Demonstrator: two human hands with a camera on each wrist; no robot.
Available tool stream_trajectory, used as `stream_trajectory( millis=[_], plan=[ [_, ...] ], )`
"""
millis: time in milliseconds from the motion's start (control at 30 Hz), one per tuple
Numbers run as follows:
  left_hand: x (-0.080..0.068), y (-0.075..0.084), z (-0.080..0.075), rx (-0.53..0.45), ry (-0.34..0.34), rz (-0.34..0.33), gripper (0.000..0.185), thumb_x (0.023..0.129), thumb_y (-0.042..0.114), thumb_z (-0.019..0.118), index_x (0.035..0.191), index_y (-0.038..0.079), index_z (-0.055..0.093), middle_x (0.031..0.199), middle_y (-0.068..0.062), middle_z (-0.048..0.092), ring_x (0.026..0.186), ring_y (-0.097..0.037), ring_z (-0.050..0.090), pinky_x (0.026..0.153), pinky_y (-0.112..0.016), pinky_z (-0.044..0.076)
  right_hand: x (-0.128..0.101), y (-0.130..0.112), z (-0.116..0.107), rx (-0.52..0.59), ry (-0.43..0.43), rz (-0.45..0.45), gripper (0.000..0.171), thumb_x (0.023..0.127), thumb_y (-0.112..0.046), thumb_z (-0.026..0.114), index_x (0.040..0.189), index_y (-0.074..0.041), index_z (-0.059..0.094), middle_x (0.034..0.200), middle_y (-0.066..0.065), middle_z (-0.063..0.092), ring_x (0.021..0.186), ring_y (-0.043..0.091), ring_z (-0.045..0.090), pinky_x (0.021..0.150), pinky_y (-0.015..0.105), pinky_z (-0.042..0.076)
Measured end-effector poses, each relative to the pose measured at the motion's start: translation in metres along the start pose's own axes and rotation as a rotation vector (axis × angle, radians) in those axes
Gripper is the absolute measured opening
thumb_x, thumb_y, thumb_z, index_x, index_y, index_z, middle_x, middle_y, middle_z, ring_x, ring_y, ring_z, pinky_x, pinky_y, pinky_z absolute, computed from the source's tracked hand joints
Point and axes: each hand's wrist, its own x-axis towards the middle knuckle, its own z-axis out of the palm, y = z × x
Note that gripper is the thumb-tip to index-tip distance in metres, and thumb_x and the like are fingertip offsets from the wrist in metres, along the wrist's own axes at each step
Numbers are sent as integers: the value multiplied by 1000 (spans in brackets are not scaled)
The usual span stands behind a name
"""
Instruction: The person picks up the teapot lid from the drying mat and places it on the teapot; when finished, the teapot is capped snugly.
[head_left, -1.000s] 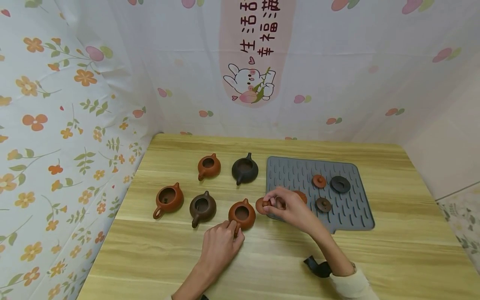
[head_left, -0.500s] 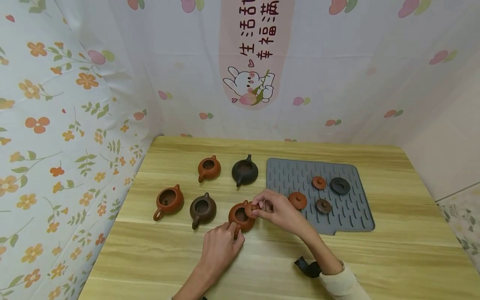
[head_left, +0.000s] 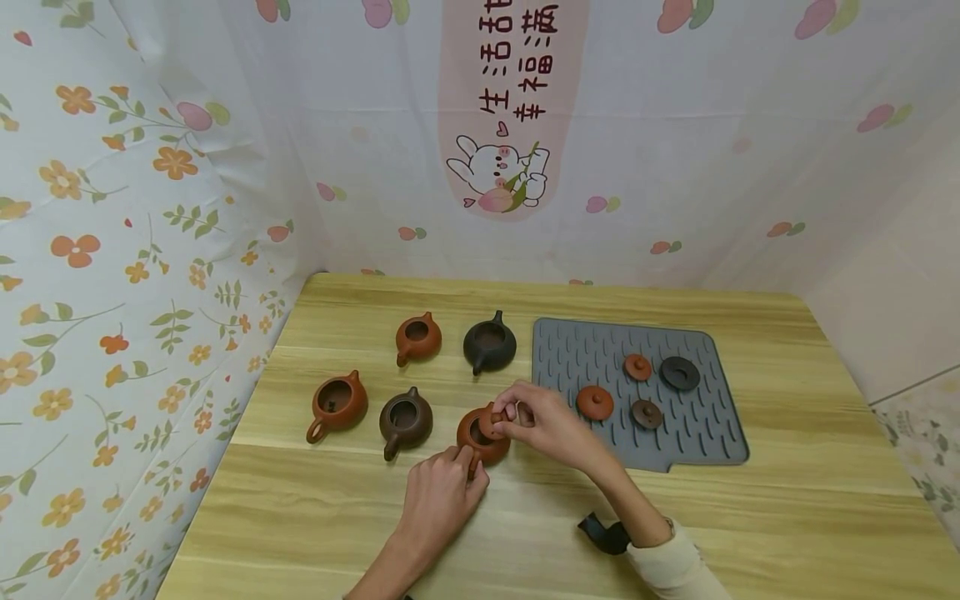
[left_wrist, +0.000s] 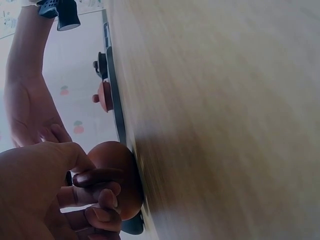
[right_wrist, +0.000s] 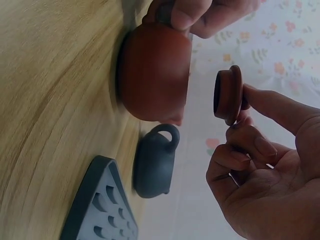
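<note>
My left hand (head_left: 444,492) grips the handle of a reddish-brown teapot (head_left: 489,452), which stands uncovered on the wooden table. Between thumb and fingers of my right hand (head_left: 553,427), a matching lid (head_left: 489,427) is pinched by its knob. In the head view the lid overlaps the right side of the teapot's opening. From the right wrist, the lid (right_wrist: 231,95) shows tilted on edge, apart from the teapot (right_wrist: 155,72) with a gap before its mouth. The left wrist view has the fingers curled round the handle (left_wrist: 97,176).
Left of and behind the held teapot stand a dark brown teapot (head_left: 414,427), a reddish one (head_left: 351,411), an orange one (head_left: 429,343) and a black one (head_left: 492,357), all lidless. On the grey ridged mat (head_left: 566,350) at right lie several lids, including an orange-red one (head_left: 595,403).
My right hand has carried the lid leftward from the mat's edge to over the teapot's opening. My left hand has kept its grip on the handle.
</note>
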Motion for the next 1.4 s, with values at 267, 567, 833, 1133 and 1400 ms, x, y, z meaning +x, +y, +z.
stream_trajectory(
  millis=[267, 567, 833, 1133, 1400],
  plan=[
    [0, 0, 0, 0, 3, 4, 29, 79, 23, 76, 63, 19, 51, 58, 8, 52, 45, -8, 48, 42, -22, 30, 4, 1, 7, -19, -2, -21, 15, 90, -20, 76, 102, -19, 67, 87, -4, 57, 68, 1, 45, 62, 19, 42],
    [0, -1, 2, 6, 13, 12, 29, 78, 23, 76, 63, 20, 52, 58, 9, 53, 46, -7, 49, 42, -22, 30, 7, 3, 14, -29, 10, -93, 15, 90, -14, 76, 102, -15, 67, 85, -2, 59, 71, 0, 47, 63, 19, 44],
    [1, -1, 1, 12, 11, 16, 27, 78, 23, 76, 64, 18, 54, 58, 8, 53, 45, -8, 48, 42, -21, 29, 9, 4, 19, -61, 7, -98, 13, 89, -12, 75, 100, -13, 67, 85, 0, 60, 72, 4, 49, 65, 18, 44],
    [1, 0, 1, 7, 11, 17, 28, 78, 23, 77, 63, 19, 53, 58, 9, 53, 45, -5, 43, 42, -19, 27, 9, 6, 25, -75, 4, -93, 13, 89, -11, 75, 100, -12, 66, 87, -1, 61, 75, 8, 55, 65, 17, 46],
    [0, 0, 0, 9, 8, 17, 31, 77, 22, 78, 62, 20, 50, 57, 10, 50, 46, -3, 37, 44, -18, 24, 10, 10, 28, -88, 16, -90, 13, 89, -10, 75, 99, -12, 67, 86, 0, 61, 75, 11, 55, 65, 17, 45]
  ],
)
